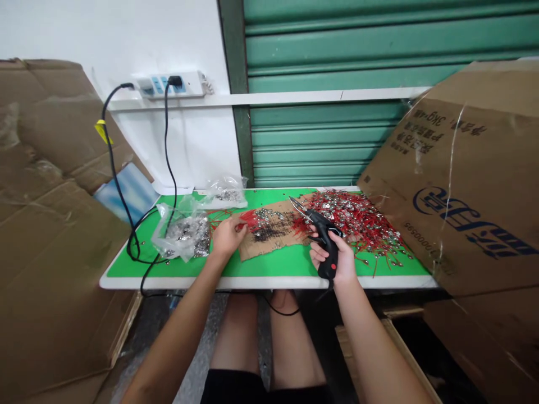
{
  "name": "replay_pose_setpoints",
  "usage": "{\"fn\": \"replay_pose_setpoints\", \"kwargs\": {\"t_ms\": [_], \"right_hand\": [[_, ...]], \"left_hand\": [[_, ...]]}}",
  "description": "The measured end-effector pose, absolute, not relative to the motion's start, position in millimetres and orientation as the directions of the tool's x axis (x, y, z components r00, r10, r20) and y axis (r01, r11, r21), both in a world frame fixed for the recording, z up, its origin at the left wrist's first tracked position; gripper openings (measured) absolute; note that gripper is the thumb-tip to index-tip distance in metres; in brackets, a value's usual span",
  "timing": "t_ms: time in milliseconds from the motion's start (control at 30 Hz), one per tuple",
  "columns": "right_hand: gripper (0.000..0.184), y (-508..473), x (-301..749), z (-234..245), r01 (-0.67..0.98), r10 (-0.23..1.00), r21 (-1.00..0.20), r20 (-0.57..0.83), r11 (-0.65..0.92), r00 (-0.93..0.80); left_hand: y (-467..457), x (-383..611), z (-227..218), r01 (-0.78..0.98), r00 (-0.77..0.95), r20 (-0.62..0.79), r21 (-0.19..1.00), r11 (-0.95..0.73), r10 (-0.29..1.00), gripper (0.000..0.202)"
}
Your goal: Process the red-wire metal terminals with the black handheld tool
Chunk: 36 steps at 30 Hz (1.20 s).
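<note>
My right hand is wrapped round a black glue gun, whose metal nozzle points up and left over a piece of cardboard on the green table. My left hand rests at the cardboard's left edge, fingers pinched on a small red piece. Small silver parts with red strings lie on the cardboard. A large heap of red-stringed silver pieces lies to the right of the gun.
Clear plastic bags of silver parts lie left of my left hand. Black cables run from a wall power strip across the table's left side. Big cardboard boxes stand to the right and left. My knees are under the table.
</note>
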State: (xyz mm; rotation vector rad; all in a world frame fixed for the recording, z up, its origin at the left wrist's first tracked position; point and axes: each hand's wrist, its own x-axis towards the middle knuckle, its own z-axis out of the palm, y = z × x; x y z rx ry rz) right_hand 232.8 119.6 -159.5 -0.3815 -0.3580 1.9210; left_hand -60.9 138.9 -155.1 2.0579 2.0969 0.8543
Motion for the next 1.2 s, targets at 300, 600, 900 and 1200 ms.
{"fn": "replay_pose_setpoints", "kwargs": {"t_ms": [300,600,900,1200], "right_hand": [[0.026,119,231,-155,-0.794,0.931,-0.493,-0.113,-0.356,-0.347],[0.025,117,229,-153,-0.78,0.939,-0.526,-0.138,-0.34,-0.316],[0.024,116,228,-152,-0.769,0.936,-0.538,-0.135,-0.345,-0.325],[0.024,117,230,-153,-0.749,0.935,-0.565,-0.137,-0.346,-0.328]], "left_hand": [[144,-66,-154,0.881,-0.069,0.44,0.448,-0.153,0.895,0.026],[121,-52,-149,0.921,0.116,0.205,0.345,-0.183,0.972,0.025],[117,-60,-147,0.836,0.043,0.154,0.536,-0.12,0.987,0.023],[117,-65,-161,0.822,0.081,0.262,0.528,-0.213,0.962,0.017]]}}
